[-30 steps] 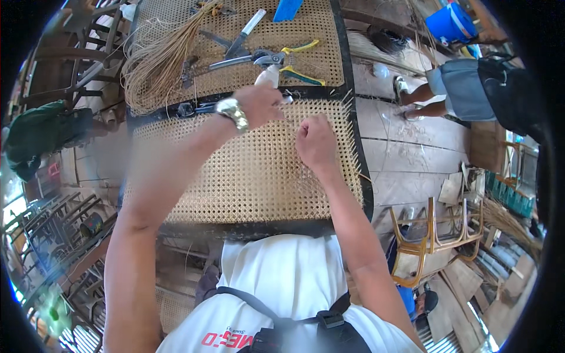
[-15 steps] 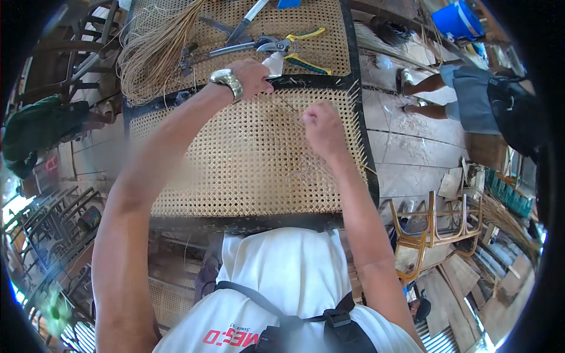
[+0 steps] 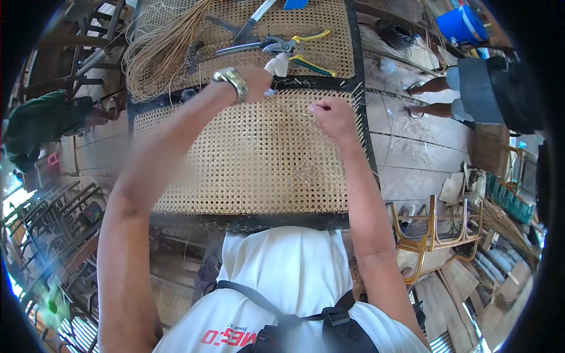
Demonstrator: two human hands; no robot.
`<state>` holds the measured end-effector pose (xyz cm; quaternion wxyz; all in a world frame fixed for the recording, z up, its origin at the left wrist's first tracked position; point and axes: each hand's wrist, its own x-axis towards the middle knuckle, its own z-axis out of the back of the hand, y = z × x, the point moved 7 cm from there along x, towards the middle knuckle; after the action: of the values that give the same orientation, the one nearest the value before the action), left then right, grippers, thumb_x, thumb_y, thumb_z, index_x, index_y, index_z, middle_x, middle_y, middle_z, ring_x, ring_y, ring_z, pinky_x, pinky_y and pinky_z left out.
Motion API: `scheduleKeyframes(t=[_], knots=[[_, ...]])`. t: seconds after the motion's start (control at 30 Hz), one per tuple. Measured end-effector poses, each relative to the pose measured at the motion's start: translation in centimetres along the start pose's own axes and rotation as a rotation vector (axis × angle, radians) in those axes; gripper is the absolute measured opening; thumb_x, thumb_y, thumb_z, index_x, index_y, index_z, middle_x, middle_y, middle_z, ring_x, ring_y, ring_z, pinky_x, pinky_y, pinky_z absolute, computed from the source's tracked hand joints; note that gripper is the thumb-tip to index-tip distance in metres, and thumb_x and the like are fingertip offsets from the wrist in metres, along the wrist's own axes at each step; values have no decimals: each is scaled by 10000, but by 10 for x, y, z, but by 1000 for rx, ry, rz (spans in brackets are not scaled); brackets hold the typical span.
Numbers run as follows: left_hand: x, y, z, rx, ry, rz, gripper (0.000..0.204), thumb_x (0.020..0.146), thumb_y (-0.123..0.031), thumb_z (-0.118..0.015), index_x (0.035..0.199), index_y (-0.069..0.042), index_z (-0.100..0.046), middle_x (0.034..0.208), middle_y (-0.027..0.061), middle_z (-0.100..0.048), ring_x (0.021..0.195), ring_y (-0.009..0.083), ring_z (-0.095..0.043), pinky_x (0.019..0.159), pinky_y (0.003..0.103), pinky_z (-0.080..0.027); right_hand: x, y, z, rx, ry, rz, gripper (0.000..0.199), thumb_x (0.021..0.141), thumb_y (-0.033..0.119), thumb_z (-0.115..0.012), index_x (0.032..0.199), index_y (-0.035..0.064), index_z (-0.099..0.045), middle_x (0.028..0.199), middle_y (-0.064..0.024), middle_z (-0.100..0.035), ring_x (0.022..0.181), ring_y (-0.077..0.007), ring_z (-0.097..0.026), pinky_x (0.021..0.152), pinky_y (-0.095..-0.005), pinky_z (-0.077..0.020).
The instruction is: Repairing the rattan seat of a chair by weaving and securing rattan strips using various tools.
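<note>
Cane weave (image 3: pixel 247 170) fills the near part of a black frame (image 3: pixel 253 222), right in front of the person, its close edge running just beyond the white shirt (image 3: pixel 282 259). Both hands work toward its far edge. The left hand (image 3: pixel 256 84), wearing a gold watch (image 3: pixel 231 82) at the wrist, is at the crossbar (image 3: pixel 315 83); its fingers point away and are partly hidden, so I cannot tell whether they pinch anything. The right hand (image 3: pixel 337 117) is over the weave near its far right corner, fingers curled in and thumb pressed against them; any strand between them is too small to make out. A gap of weave separates the two hands, and a wide stretch of it lies between the forearms, back to the close edge. Short strand ends stick out along the right edge, beside the right hand. Past the crossbar, room is tighter: shears (image 3: pixel 312 36) with yellow and green handles, a knife (image 3: pixel 261 12) and a bundle of loose strands (image 3: pixel 162 59) lie on the far weave. Floorboards (image 3: pixel 412 153) run alongside the frame's right edge, with a chair frame (image 3: pixel 432 236) standing well apart.
</note>
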<state>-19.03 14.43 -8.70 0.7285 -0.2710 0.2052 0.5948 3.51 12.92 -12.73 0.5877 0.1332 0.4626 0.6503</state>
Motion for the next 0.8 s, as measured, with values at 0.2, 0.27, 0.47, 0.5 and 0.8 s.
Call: scheduleKeyframes(t=[0.2,0.27,0.47,0.5,0.8], knots=[[-5,-52,-17,-34,-80,-88,350,969,-421,-587,1008,-95,-710,892,163,-735,870,357,-715,764,481,-559,-11,16,-3,-19,-79,3,223,830,222,-705,814,-1,-703,804,-175,-692,751,-319,-671,724,-392,-520],[1,-56,-21,80,-72,-104,313,952,-387,-613,1019,-101,-721,901,152,-742,880,351,-721,793,474,-568,-15,24,2,-67,-126,29,186,820,170,-653,781,-10,-683,828,-206,-689,765,-363,-667,730,-417,-519],[8,-81,-4,221,-50,-163,226,859,-237,-660,909,-42,-762,926,193,-754,900,329,-746,766,460,-598,-18,26,6,-149,-180,53,168,805,126,-597,784,-22,-673,837,-239,-675,817,-392,-658,774,-454,-521],[9,-87,-3,265,-60,-195,215,848,-217,-660,901,-35,-762,913,194,-754,887,331,-748,753,457,-601,-18,27,5,-147,-179,53,168,805,126,-597,784,-22,-673,837,-239,-675,817,-392,-658,774,-454,-521],[-15,-75,-40,-172,-300,-58,219,912,-223,-621,940,-25,-711,872,219,-728,857,386,-718,731,481,-573,-3,8,-11,-146,-20,-39,160,825,162,-629,818,22,-706,902,-207,-700,868,-382,-664,811,-454,-524]])
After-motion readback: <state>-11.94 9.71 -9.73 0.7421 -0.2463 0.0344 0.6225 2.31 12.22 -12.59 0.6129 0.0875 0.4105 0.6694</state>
